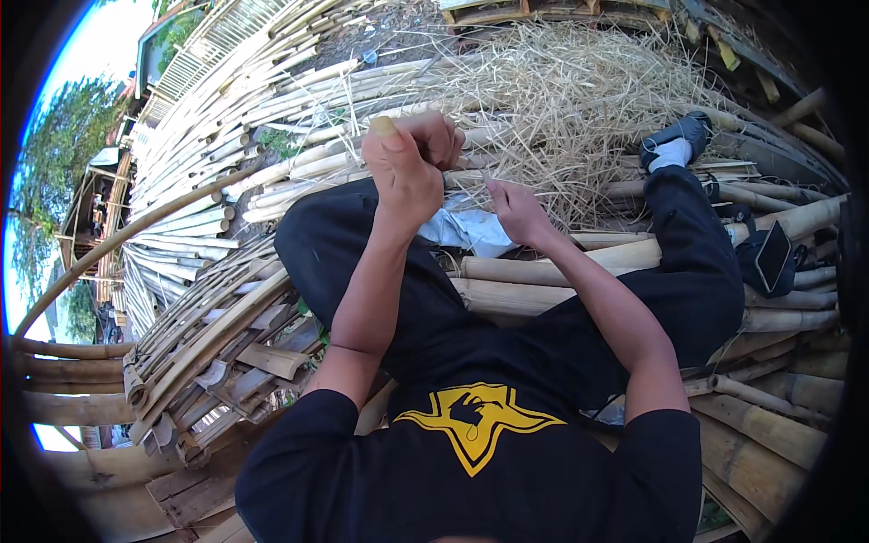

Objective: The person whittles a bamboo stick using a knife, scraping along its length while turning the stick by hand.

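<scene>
My left hand [409, 167] is raised over my bent left knee, its fingers curled in and a yellowish wrap around the thumb tip. What those fingers hold, if anything, does not show. Lower and to the right, my right hand [518, 214] is closed as well, thumb along the top; its grip is hidden. The two hands are apart. Beneath and between them lies a crumpled whitish sheet [471, 233], cloth or plastic. Just beyond the right hand spreads a heap of pale, thin bamboo shavings [579, 118].
Bamboo poles [534, 294] lie under and around my legs. Split bamboo strips [222, 339] are stacked at my left. A long, curved brown strip [136, 231] arcs across the left side. A dark pouch-like item [769, 258] rests by my right knee. More poles [195, 195] stretch behind.
</scene>
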`<state>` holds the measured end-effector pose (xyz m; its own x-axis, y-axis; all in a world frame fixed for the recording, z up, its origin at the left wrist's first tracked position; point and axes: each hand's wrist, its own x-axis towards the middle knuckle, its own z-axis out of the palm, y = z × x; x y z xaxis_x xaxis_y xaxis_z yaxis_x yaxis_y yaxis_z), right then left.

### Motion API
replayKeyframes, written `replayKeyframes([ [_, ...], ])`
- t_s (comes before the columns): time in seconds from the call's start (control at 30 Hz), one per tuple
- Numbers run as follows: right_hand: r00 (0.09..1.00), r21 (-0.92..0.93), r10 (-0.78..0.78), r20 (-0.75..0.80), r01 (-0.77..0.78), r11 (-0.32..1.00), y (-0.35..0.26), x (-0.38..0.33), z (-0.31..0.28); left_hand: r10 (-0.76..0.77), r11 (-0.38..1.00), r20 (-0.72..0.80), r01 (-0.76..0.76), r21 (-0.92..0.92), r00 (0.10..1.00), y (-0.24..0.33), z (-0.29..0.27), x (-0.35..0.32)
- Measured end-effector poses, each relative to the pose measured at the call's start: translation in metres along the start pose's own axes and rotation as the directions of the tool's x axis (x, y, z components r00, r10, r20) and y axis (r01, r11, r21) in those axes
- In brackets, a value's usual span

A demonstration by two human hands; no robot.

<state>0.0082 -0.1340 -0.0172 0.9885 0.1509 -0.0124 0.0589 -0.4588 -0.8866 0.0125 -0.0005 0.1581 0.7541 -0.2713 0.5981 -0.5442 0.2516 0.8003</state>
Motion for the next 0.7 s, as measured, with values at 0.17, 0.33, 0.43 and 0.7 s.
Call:
replayKeyframes([
  [0.17, 0.996, -0.108, -0.092, -0.01, 0.09, 0.99, 0.017, 0.002, -0.001, 0.007, 1.0, -0.079, -0.007, -0.003, 0.997, 0.018, 0.003, 0.003],
  [0.33, 0.988, -0.122, -0.085, -0.129, 0.069, 0.99, 0.065, 0.008, -0.002, 0.079, 0.996, -0.209, -0.086, -0.022, 0.975, 0.09, -0.001, 0.028],
  [0.43, 0.999, -0.35, 0.046, 0.019, -0.037, 0.936, 0.069, 0.012, -0.004, 0.265, 0.956, -0.135, -0.278, -0.089, 0.955, 0.127, -0.016, 0.031],
  [0.7, 0.951, -0.129, 0.266, 0.155, -0.248, 0.96, 0.055, 0.028, 0.005, 0.593, 0.805, -0.221, -0.579, 0.129, 0.774, 0.206, -0.079, 0.037],
])
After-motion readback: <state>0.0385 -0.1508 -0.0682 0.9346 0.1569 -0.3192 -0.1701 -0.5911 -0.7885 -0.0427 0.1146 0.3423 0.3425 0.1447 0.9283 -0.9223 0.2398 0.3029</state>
